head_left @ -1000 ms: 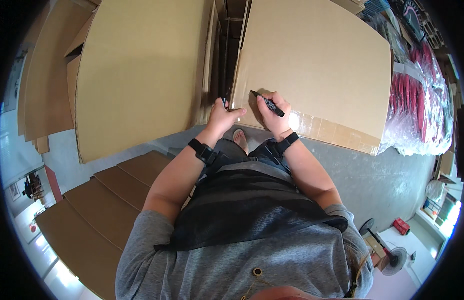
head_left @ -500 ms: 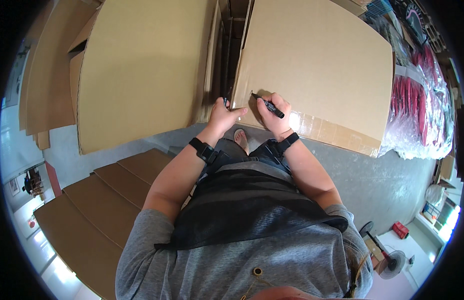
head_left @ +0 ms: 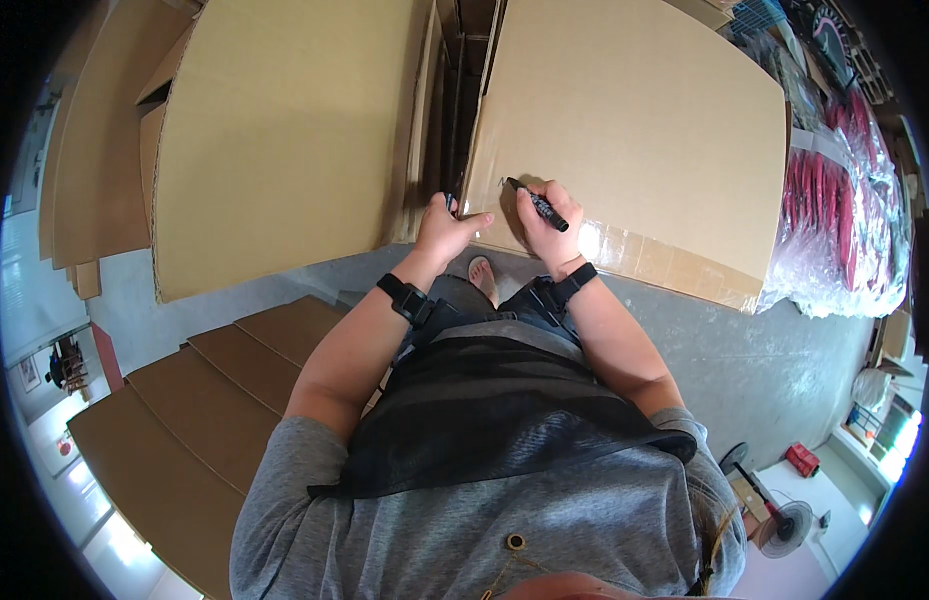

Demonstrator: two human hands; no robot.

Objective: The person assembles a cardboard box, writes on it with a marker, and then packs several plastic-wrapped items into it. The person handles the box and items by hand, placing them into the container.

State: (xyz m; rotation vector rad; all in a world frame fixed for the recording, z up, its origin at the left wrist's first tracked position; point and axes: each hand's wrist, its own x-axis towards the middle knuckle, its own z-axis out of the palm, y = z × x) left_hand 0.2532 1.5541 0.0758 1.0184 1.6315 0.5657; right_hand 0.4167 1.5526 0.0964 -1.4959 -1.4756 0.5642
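From my remote seat, going left to right, I see a big cardboard box first, then a dark gap. By that gap, at the near left corner of the right-hand box, is the left hand, its thumb stretched over the corner. A small dark thing shows at its curled fingers, but I cannot tell whether they grip it. Just beyond the thumb is a short dark mark on the box top. The marker sits just right of the mark, its long axis slanting from the tip, up and left, to the butt, down and right. The right hand has its fingers closed round the barrel, so I count it as the marker's nearer hand. Whether the tip touches the cardboard I cannot tell.
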